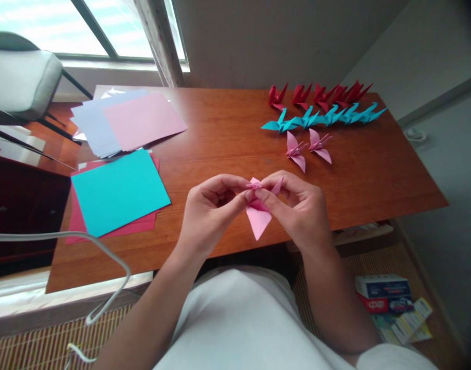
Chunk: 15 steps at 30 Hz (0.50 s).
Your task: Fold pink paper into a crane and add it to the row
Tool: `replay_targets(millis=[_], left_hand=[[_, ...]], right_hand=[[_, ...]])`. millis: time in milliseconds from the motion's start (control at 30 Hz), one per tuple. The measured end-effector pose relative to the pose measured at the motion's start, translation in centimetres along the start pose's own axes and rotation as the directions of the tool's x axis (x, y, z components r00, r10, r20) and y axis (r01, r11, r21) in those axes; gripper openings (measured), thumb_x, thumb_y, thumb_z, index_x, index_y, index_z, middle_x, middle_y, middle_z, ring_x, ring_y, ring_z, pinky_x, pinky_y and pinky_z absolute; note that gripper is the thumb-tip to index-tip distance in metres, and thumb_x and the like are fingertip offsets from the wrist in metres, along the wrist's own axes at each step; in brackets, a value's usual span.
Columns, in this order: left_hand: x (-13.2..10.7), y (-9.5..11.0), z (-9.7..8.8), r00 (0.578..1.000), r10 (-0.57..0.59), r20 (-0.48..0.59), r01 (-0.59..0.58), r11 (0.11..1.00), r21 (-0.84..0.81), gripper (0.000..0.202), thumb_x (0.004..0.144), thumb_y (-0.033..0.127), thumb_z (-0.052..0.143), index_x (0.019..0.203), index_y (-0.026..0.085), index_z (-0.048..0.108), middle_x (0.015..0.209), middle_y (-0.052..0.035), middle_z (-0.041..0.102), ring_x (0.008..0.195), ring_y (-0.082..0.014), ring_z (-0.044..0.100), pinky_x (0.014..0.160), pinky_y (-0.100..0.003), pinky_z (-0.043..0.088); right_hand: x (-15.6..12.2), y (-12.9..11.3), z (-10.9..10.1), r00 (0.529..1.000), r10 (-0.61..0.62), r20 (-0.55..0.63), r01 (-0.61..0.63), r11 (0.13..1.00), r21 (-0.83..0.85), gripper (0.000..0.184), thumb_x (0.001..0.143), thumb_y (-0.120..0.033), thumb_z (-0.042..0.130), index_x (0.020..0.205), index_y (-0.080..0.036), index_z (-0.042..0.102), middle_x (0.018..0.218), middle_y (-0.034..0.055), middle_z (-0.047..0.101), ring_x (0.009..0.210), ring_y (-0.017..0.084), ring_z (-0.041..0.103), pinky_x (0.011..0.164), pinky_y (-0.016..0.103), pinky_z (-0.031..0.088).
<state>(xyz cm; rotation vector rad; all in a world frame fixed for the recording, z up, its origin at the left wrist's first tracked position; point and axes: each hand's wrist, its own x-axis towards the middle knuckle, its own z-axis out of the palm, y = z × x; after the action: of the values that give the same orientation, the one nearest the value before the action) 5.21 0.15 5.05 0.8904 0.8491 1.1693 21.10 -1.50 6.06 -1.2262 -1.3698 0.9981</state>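
A pink paper crane (258, 221) is held above the near edge of the table, one pointed wing hanging down toward me. My left hand (216, 205) pinches it from the left between thumb and fingers. From the right, my right hand (297, 203) grips it the same way, its thumb beside the left one. A narrow pink point sticks up by the right fingers; the folds under the thumbs are hidden. Beyond my hands stand two finished pink cranes (296, 152), a row of several blue cranes (308, 119) and a row of several red cranes (300, 95).
On the table's left lie a blue sheet (120, 190) over red sheets (75, 221), and behind them a pink sheet (146, 121) over pale lilac sheets (94, 126). A chair (23, 77) stands by the window. Boxes (384, 293) sit low at right. A white cable (115, 259) loops at left.
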Motion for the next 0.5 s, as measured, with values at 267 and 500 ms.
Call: replay_targets(millis=[267,500], left_hand=[[0.2,1.0,-0.5,0.995,0.097,0.011,-0.096,0.953,0.286,0.018,0.082,0.034,0.082,0.081,0.017,0.076,0.078,-0.0023,0.074,0.071,-0.0112,0.064,0.062,-0.019,0.050],[0.5,1.2,-0.8,0.989,0.124,0.076,-0.140,0.946,0.292,0.014,0.081,0.028,0.082,0.087,0.018,0.074,0.083,-0.0024,0.073,0.073,-0.0123,0.065,0.063,-0.020,0.050]], right_hand=[[0.1,-0.1,-0.5,0.991,0.131,0.015,-0.132,0.991,0.035,0.013,0.086,-0.033,0.078,0.081,-0.022,0.074,0.082,-0.0001,0.072,0.078,0.015,0.064,0.072,0.030,0.051],[0.4,0.1,-0.6,0.980,0.190,0.061,-0.193,0.979,0.063,0.015,0.086,-0.035,0.078,0.083,-0.021,0.075,0.083,0.0016,0.074,0.077,0.016,0.066,0.071,0.030,0.052]])
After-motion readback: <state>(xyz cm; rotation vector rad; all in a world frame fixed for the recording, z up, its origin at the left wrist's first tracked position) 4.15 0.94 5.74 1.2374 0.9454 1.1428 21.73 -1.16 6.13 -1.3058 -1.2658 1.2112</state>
